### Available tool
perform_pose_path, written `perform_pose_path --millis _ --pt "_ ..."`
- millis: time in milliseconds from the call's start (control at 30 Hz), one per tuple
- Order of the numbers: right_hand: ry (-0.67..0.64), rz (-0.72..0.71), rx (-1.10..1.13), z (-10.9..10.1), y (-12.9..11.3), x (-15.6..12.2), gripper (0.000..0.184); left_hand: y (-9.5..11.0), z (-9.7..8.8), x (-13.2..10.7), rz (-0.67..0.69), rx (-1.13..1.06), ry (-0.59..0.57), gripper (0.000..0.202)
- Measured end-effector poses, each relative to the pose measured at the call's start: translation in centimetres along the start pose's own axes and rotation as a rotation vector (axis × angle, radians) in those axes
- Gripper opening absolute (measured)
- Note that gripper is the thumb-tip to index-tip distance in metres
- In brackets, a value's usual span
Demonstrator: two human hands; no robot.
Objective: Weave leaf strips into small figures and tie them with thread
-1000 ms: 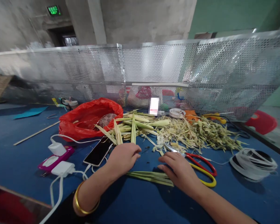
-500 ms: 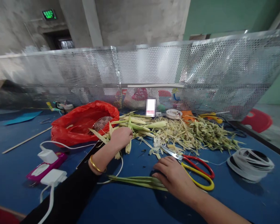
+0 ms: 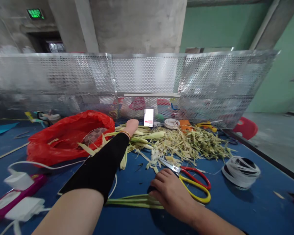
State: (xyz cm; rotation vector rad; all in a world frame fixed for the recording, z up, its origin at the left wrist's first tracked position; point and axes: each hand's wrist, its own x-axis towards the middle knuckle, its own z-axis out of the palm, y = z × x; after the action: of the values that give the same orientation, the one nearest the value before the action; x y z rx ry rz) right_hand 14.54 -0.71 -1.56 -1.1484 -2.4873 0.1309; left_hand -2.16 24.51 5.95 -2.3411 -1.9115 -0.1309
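Note:
My left hand point(image 3: 132, 125) is stretched far forward onto a heap of pale green leaf stalks point(image 3: 150, 135) beside a red plastic bag point(image 3: 71, 138). Only its back shows, so its fingers are hidden. The black sleeve and a gold bangle lie across the stalks. Near me, my right hand point(image 3: 170, 193) rests palm down, fingers spread, on a few long green leaf strips point(image 3: 128, 200) lying on the blue table point(image 3: 235, 209). Red and yellow handled scissors point(image 3: 194, 183) lie just right of that hand, touching nothing.
A mound of shredded leaf trimmings point(image 3: 196, 145) covers the table's back. A roll of white band point(image 3: 240, 167) sits at right. White chargers point(image 3: 17, 180) with cables and a pink device point(image 3: 5, 204) lie at left. A perforated metal screen point(image 3: 147, 78) closes the far edge.
My left arm has reached forward from the near strips, past the phone, up to the stalk heap. My right hand stayed on the strips. The view has swung to the right.

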Motion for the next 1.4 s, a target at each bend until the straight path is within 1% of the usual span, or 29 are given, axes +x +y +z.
perform_pose_path --millis 167,267,367,433,533,567,633,700,767,800,833,867,900,967,1000,1033,1067,1100,1133,1167,1200,1233,1267,1333,1367,1400 --pt "-0.010 -0.019 -0.074 0.1 0.3 0.2 0.018 -0.6 1.2 1.1 0.028 0.029 -0.041 0.036" --pt "-0.020 -0.042 -0.104 0.2 0.3 0.2 0.017 -1.0 1.8 1.2 0.048 0.052 -0.035 0.036" --pt "-0.017 -0.049 -0.133 0.2 0.3 0.2 0.014 -1.2 1.5 0.6 0.083 0.054 0.009 0.037" --pt "-0.003 -0.050 -0.150 0.1 0.2 0.3 0.015 -1.1 0.7 -0.3 0.109 0.040 0.051 0.036" --pt "0.074 -0.051 -0.154 -0.3 0.3 0.5 0.016 -0.5 -1.3 -2.3 0.141 -0.008 0.129 0.029" --pt "0.120 -0.048 -0.148 -0.5 0.4 0.6 0.014 -0.1 -2.1 -3.1 0.148 -0.029 0.154 0.030" --pt "0.256 -0.032 -0.136 -1.1 1.0 0.5 0.010 0.6 -3.5 -5.0 0.160 -0.081 0.180 0.033" --pt "0.431 0.025 -0.146 -1.8 2.0 0.4 0.018 1.5 -4.6 -7.2 0.201 -0.144 0.151 0.031" --pt "0.605 0.140 -0.189 -2.8 3.2 0.2 0.027 2.3 -5.4 -9.6 0.266 -0.214 0.058 0.028" --pt "0.667 0.189 -0.211 -3.2 3.7 0.1 0.030 2.7 -5.6 -10.8 0.300 -0.247 0.012 0.027" --pt "0.697 0.232 -0.226 -3.7 4.2 0.0 0.033 3.0 -5.8 -11.9 0.334 -0.276 -0.029 0.026" --pt "0.693 0.260 -0.235 -4.1 4.6 0.0 0.034 3.2 -5.9 -13.0 0.367 -0.298 -0.065 0.025" --pt "0.650 0.266 -0.225 -4.4 4.9 -0.1 0.034 3.4 -5.9 -13.9 0.391 -0.313 -0.097 0.024" --pt "0.479 0.257 -0.112 -4.6 5.0 -0.1 0.024 3.5 -5.9 -15.5 0.424 -0.327 -0.133 0.023" --pt "0.390 0.265 -0.011 -4.5 5.0 0.0 0.018 3.5 -5.8 -16.1 0.431 -0.334 -0.100 0.021" --pt "0.318 0.279 0.088 -4.3 4.9 0.0 0.018 3.5 -5.6 -16.7 0.430 -0.351 -0.016 0.019" --pt "0.271 0.304 0.195 -4.0 4.8 0.1 0.021 3.5 -5.3 -17.3 0.412 -0.385 0.123 0.016" --pt "0.250 0.338 0.317 -3.7 4.6 0.1 0.023 3.7 -4.9 -17.9 0.374 -0.440 0.304 0.015" --pt "0.251 0.378 0.450 -3.4 4.4 0.2 0.024 4.0 -4.3 -18.6 0.315 -0.522 0.509 0.018" --pt "0.261 0.417 0.589 -3.2 4.1 0.3 0.024 4.3 -3.6 -19.2 0.223 -0.632 0.679 0.021" --pt "0.270 0.455 0.732 -2.9 3.9 0.4 0.023 4.8 -2.9 -19.8 0.116 -0.772 0.783 0.021" --pt "0.277 0.495 0.878 -2.7 3.5 0.4 0.023 5.4 -2.1 -20.3 0.016 -0.938 0.795 0.020" --pt "0.282 0.529 1.000 -2.5 3.2 0.5 0.025 5.9 -1.3 -20.7 -0.068 -1.113 0.710 0.022" --pt "0.271 0.560 1.139 -2.0 2.4 0.6 0.029 7.0 0.1 -21.3 -0.135 -1.406 0.334 0.029" --pt "0.259 0.568 1.184 -1.7 2.0 0.6 0.032 7.4 0.7 -21.5 -0.142 -1.483 0.161 0.030" --pt "0.245 0.575 1.216 -1.5 1.6 0.6 0.035 7.7 1.1 -21.6 -0.154 -1.540 0.050 0.030"
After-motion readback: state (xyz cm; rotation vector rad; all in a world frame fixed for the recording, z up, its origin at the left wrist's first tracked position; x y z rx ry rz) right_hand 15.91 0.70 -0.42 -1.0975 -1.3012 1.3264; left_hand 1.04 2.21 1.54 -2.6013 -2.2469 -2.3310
